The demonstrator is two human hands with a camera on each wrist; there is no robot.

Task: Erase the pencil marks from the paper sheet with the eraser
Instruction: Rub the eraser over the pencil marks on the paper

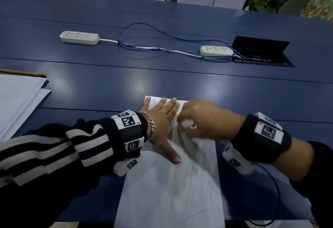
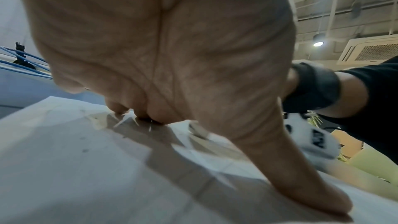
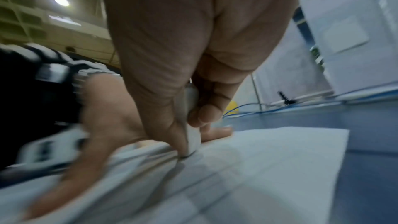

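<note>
Paper sheet (image 1: 173, 188) lies at six o'clock on the table (image 1: 108, 83); my left hand (image 1: 162, 125) presses it flat, fingers spread. My right hand (image 1: 203, 119) pinches the eraser (image 3: 191, 135), tip on the sheet toward twelve. Rubbing hard toward my splayed fingers could buckle or tear it.

The table (image 1: 162, 76) has a smooth, faintly glossy blue top that catches soft reflections. The paper sheet (image 1: 173, 188) is thin matt white paper, as is the stack of sheets (image 1: 16, 98). The eraser (image 3: 192, 135) looks matt white. The power strips (image 1: 79, 37) are smooth cream plastic; the bracelet (image 1: 152, 126) is shiny metal chain
</note>
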